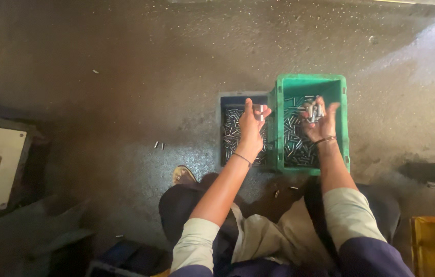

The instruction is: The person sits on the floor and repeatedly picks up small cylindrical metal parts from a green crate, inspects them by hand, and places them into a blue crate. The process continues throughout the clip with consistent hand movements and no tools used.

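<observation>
Crouching over 2 crates on the concrete floor [125, 77], the person kept the left hand [252, 123] above the dark blue crate [243, 96], fingers pinching 1 small metal pin [261, 109]. The right hand [321, 122] hovered over the green crate [309, 82] just to its right, fingers curled around a bunch of pins [314, 109]. More pins filled both crates; 2 lay loose [159, 145] on the floor to the left.

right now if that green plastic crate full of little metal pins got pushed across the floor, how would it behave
The green plastic crate would probably feel heavy for its size, since short shiny metal pins cover its bottom. It likely slides rather than tips, sitting low and square on the rough concrete floor. The pins look cylindrical, so they may roll and shift.
</observation>
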